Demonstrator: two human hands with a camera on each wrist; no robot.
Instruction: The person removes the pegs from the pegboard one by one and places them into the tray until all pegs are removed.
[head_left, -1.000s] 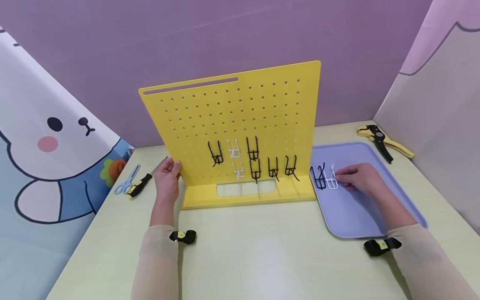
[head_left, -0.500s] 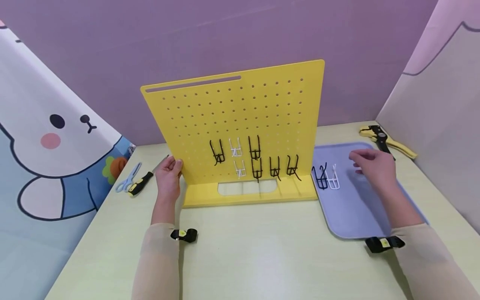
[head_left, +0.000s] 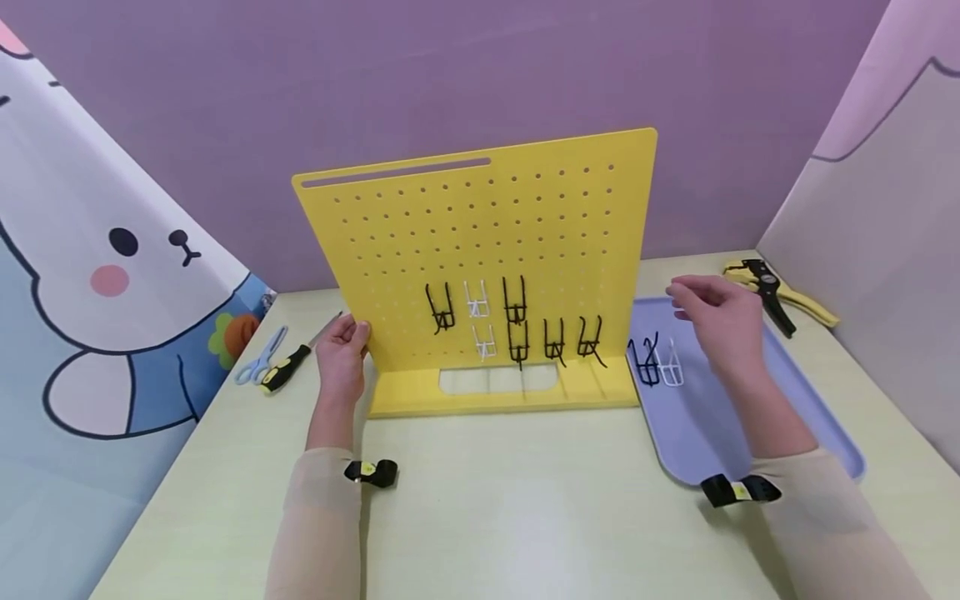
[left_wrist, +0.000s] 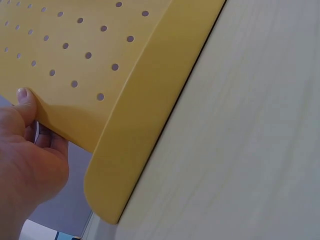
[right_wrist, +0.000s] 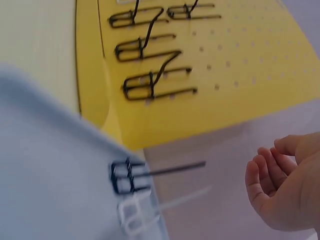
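A yellow pegboard [head_left: 551, 271] stands upright on its yellow base, with several black wire hooks [head_left: 444, 319] and two white wire hooks [head_left: 478, 308] on its lower half. My left hand [head_left: 341, 358] grips the board's left edge, thumb [left_wrist: 26, 100] on the front and fingers behind. Raised over the far part of the blue-purple tray [head_left: 705, 425], my right hand [head_left: 723, 325] has loosely curled fingers and holds nothing. Near the tray's left side lie black wire hookwork [head_left: 648, 371], possibly more than one hook, and a white wire hook [head_left: 672, 375], below and left of that hand.
Light blue scissors [head_left: 258, 360] and a black-and-yellow screwdriver [head_left: 287, 371] lie on the table left of the board. A yellow-and-black wire stripper [head_left: 772, 292] lies behind the tray at right. A purple backdrop [head_left: 480, 75] rises behind the board.
My right hand has left the white hook in the tray, lifted away to the right, then shifted a little left and farther back. The left hand keeps its grip on the board's edge.
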